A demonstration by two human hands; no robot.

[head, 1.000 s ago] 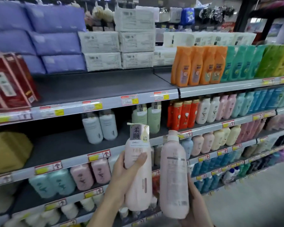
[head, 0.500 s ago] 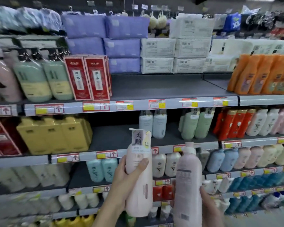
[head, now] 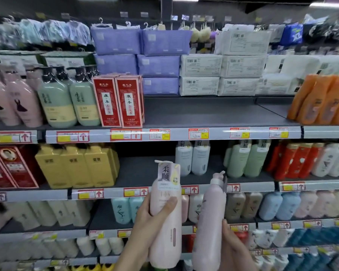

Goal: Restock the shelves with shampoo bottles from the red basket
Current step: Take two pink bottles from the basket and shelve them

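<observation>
Your left hand (head: 151, 222) wraps the labelled bottle (head: 165, 227) at mid-height, thumb across its front and fingers curled behind. Your right hand (head: 232, 249) holds the plain bottle (head: 209, 222) low on its right side (most of its fingers are hidden behind the bottle). Both pink bottles are upright, just beside each other, in front of the shelves (head: 204, 114). Their pumps reach the second shelf, where white bottles (head: 192, 159) stand. Red boxes (head: 118, 102) sit on the shelf above, to the left.

Smooth matt-pink plastic bottles (head: 165, 227); matt grey metal shelf (head: 204, 114).
</observation>
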